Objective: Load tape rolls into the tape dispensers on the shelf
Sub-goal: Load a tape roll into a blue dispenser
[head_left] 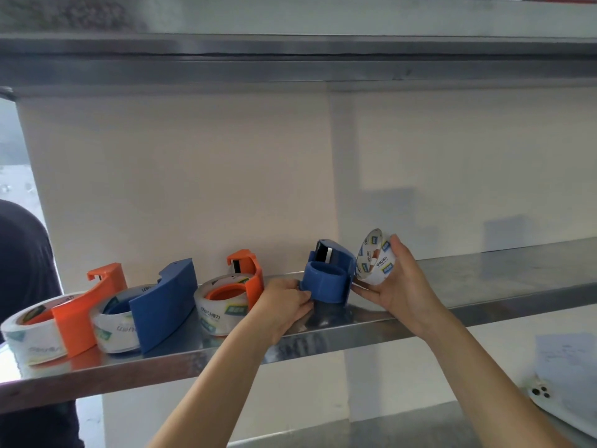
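Observation:
An empty blue tape dispenser [326, 279] stands on the steel shelf [484, 286], its round hub facing me. My left hand [284, 302] grips its left side. Just right of it, my right hand [397, 286] holds a clear tape roll [374, 257] with a printed label, tilted on edge and close to the dispenser. Further left on the shelf sit three dispensers with rolls in them: an orange one [245, 282], a blue one [164, 305] and another orange one [87, 308].
A second steel shelf [290, 56] runs overhead. Behind the shelf is a pale wall. A dark-clothed person [22, 270] stands at the far left. A white phone [546, 396] lies on a lower surface at the bottom right, beside white paper.

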